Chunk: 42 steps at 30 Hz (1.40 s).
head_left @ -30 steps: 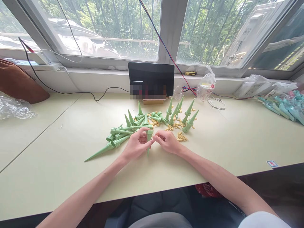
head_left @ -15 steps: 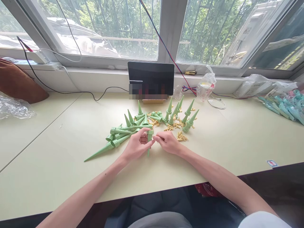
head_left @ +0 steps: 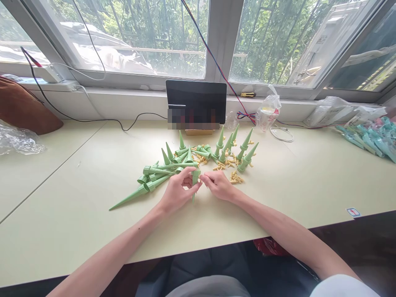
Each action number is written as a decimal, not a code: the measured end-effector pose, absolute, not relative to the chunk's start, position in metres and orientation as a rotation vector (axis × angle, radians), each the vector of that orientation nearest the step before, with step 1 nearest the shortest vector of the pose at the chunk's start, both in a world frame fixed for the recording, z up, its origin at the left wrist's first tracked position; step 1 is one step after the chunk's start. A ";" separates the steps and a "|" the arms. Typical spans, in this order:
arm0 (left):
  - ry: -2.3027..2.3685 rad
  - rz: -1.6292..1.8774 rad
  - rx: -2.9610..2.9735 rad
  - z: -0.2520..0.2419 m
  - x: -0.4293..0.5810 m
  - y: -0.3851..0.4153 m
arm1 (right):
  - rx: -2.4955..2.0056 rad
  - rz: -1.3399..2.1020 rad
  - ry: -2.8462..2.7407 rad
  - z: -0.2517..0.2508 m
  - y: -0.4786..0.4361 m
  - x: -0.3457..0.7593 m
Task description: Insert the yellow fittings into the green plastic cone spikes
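Observation:
My left hand (head_left: 179, 185) is closed around a green plastic watering spike (head_left: 195, 176), its point hanging downward and its collar on top. Against the side of that spike, my right hand (head_left: 219, 185) pinches a small yellow peg (head_left: 199, 175), mostly hidden by the fingertips. Left of the hands lies a pile of green spikes (head_left: 157, 170), some on their sides and a few standing point up. Behind my right hand, several spikes (head_left: 246, 159) stand point up with yellow pegs in their sides. Loose yellow pegs (head_left: 236, 178) are scattered among them.
A tablet (head_left: 196, 101) leans at the back against the window ledge. Right of it are a bagged cup (head_left: 268, 114) and a coiled white cable (head_left: 282, 134). Teal plastic items (head_left: 371, 138) are heaped at far right; a brown bag (head_left: 27, 105) sits at far left.
My right fingertips have shifted very slightly right from the spike, and a bit of yellow now shows at its side. My left hand keeps its hold.

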<state>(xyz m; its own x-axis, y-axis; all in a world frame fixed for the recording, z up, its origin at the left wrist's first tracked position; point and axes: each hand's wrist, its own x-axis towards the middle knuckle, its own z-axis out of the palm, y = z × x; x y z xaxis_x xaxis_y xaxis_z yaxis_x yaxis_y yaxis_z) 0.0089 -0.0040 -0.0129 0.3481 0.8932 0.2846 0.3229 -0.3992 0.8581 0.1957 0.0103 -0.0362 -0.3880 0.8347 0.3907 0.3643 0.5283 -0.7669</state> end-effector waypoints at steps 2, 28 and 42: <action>1.065 1.042 1.926 -0.013 0.009 -0.005 | -0.977 0.771 -1.953 -0.036 0.010 0.195; 1.063 1.101 1.948 -0.012 0.010 -0.005 | -0.950 0.875 -1.901 -0.038 0.011 0.195; 1.020 1.057 1.791 -0.007 0.012 -0.007 | -0.909 0.790 -1.955 -0.037 0.011 0.197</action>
